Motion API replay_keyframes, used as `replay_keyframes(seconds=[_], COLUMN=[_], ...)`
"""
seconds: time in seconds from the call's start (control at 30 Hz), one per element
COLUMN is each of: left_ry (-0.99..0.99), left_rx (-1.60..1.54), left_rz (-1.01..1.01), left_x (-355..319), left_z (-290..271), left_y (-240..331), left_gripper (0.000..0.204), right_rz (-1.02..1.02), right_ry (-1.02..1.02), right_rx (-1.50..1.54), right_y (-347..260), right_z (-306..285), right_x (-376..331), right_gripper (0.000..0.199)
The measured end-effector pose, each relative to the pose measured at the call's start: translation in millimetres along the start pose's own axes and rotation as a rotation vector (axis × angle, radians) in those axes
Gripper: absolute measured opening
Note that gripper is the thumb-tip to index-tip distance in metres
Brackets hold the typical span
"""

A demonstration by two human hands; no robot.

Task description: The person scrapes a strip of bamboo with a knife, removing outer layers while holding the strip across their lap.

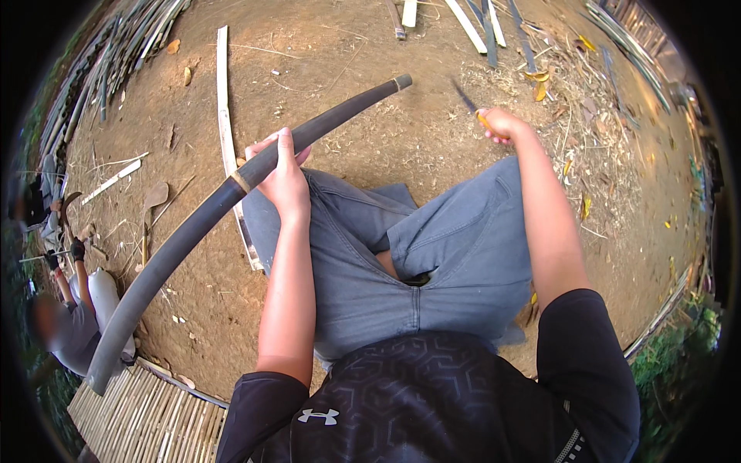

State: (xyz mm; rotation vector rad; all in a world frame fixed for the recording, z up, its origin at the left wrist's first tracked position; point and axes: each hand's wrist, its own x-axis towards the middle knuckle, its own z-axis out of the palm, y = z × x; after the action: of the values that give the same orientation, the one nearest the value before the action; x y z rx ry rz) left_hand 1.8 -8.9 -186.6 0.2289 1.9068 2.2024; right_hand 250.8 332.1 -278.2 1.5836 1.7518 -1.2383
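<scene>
A long dark bamboo pole (202, 221) slants across the left side of the head view, its far end raised toward the middle and its near end low at the left. My left hand (284, 171) is wrapped round it just beyond a pale node ring, thumb on top. Out to the right, my right hand (503, 126) grips the orange handle of a knife (465, 97). The dark blade points up and left, slightly blurred, apart from the bamboo. Both hands are over my crossed legs in grey-blue trousers.
A pale split bamboo strip (225, 116) lies left of my legs. Cut strips (467, 27) and shavings (532, 96) litter the dirt ahead. Bamboo poles (100, 69) are heaped far left. Another person (77, 309) in dark gloves sits at left, near a slatted bamboo platform (147, 417).
</scene>
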Motion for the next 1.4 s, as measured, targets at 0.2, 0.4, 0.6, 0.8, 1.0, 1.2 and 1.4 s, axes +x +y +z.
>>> replay_keyframes(seconds=[0.2,0.4,0.6,0.8,1.0,1.2,1.4], left_ry=[0.105,0.127,0.106,0.128,0.131,0.129,0.138], left_rx=[0.003,0.029,0.004,-0.024,-0.016,-0.032,-0.026], left_rz=[0.064,0.097,0.091,0.079,0.095,0.101,0.092], left_x=[2.7,1.9,2.0,1.6,1.7,2.6,1.8], left_z=[-0.7,-1.8,-1.5,0.9,-1.5,0.1,-1.3], left_y=[-1.8,0.1,0.5,1.2,0.0,-0.8,0.7], left_gripper=[0.027,0.027,0.026,0.026,0.026,0.026,0.026], right_rz=[-0.252,-0.295,-0.19,-0.463,-0.474,-0.102,-0.319], right_ry=[-0.376,-0.311,0.157,0.281,0.213,0.447,0.183], right_rx=[-0.285,-0.314,-0.145,-0.471,-0.662,-0.398,-0.409], right_y=[-48.4,-59.7,-59.6,-66.6,-84.9,-53.8,-59.9], right_z=[80.5,118.1,84.1,94.9,123.0,73.7,84.8], right_x=[-21.8,-9.4,-5.4,0.1,-12.7,16.6,11.9], right_gripper=[0.036,0.037,0.048,0.05,0.047,0.038,0.043])
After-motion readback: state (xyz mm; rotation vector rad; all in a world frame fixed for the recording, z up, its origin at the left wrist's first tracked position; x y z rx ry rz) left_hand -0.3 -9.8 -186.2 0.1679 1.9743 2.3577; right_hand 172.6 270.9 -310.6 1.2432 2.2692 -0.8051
